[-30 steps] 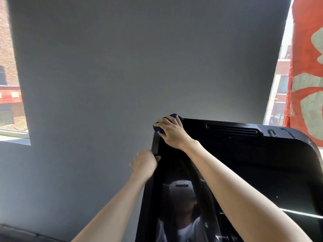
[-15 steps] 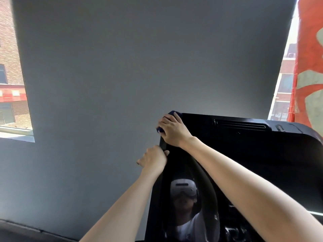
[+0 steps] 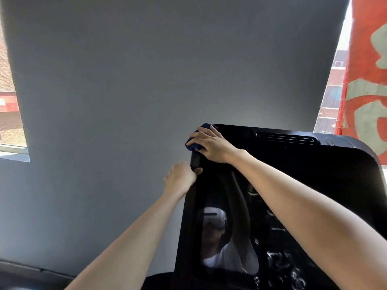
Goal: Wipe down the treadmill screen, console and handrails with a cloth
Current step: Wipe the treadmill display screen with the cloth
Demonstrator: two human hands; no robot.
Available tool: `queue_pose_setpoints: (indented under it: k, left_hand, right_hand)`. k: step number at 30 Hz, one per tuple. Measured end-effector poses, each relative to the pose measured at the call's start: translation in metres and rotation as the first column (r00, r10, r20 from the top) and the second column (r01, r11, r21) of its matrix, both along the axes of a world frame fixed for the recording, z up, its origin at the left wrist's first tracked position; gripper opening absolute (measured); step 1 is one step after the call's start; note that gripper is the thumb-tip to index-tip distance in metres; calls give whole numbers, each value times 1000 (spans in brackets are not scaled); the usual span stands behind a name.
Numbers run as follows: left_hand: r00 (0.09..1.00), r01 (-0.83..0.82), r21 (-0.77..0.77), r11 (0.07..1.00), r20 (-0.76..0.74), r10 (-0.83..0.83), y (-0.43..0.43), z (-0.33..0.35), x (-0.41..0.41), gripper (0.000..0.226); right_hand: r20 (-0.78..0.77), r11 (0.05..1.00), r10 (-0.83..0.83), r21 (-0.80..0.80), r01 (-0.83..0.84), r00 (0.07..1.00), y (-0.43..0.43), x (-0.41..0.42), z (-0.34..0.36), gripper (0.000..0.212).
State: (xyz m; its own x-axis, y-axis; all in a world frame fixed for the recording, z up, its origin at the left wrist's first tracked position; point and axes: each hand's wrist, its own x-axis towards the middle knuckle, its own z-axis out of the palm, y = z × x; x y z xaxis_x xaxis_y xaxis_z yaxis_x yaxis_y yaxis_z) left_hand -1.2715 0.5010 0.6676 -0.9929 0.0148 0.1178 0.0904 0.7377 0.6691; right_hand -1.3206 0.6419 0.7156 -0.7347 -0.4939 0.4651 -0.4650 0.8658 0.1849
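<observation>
The treadmill's black glossy screen [image 3: 303, 185] fills the lower right of the view, tilted, with a vent slot along its top edge. My right hand [image 3: 211, 144] presses a dark blue cloth [image 3: 193, 143] onto the screen's top left corner; only a bit of cloth shows past my fingers. My left hand [image 3: 181, 176] grips the screen's left edge just below that corner, thumb on the front face. The console and handrails are out of sight.
A plain grey wall panel [image 3: 146, 80] stands behind the screen. Windows show brick buildings at far left [image 3: 8, 114] and right [image 3: 330, 84]. A red banner with pale marks [image 3: 368, 65] hangs at the right edge.
My right hand and the cloth stay on the top left corner, shifting slightly along it. My left hand has closed onto the screen's left edge. The camera view has drifted a little.
</observation>
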Motion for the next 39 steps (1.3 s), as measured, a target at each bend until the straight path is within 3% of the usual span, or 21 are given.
queue_pose_setpoints:
  k: [4, 9, 12, 14, 17, 18, 22, 24, 27, 30, 33, 39]
  left_hand:
    - [995, 94, 24, 995, 34, -95, -8, -17, 6, 38]
    - [991, 31, 33, 999, 129, -35, -13, -38, 10, 45]
    - [993, 5, 14, 1000, 119, -6, -12, -41, 15, 45]
    - [996, -1, -16, 1000, 91, 3, -11, -40, 20, 43]
    - [998, -3, -25, 1000, 62, 5, -10, -42, 24, 42]
    - [998, -5, -27, 1000, 61, 7, -10, -42, 25, 41]
    - [999, 5, -75, 997, 50, -1, -8, -37, 24, 40]
    - [999, 20, -91, 996, 45, -16, -7, -35, 25, 35]
    - [998, 32, -106, 994, 51, -27, -7, -34, 28, 31]
    - [998, 23, -94, 995, 61, -18, -8, -34, 29, 33]
    - [997, 11, -97, 995, 77, -3, -6, -34, 27, 34]
    - [997, 11, -144, 989, 72, -1, -5, -32, 25, 35]
  right_hand:
    - [-33, 994, -97, -53, 95, 995, -17, -1, -6, 33]
    - [-30, 976, 109, 190, -102, 994, -11, 26, -35, 34]
    - [-99, 968, 132, 228, -107, 986, -2, 24, -32, 37]
    - [-164, 994, 52, 105, -35, 985, -10, 17, -27, 37]
    - [-193, 979, -41, -201, 2, 980, -27, 19, -41, 32]
    - [-181, 977, 6, -210, -45, 983, -27, 24, -52, 32]
    - [-5, 971, 237, 11, -237, 972, -1, 50, -77, 50]
    - [-3, 970, 241, 6, -241, 971, 12, 41, -64, 55]
    - [-110, 973, 86, -204, -107, 990, 21, 22, -39, 57]
    - [-213, 915, -130, -403, 35, 968, 9, 15, -38, 55]
    - [-261, 847, -206, -531, 38, 943, -22, 20, -66, 61]
    - [-254, 959, -39, -281, -36, 966, -3, 49, -99, 59]
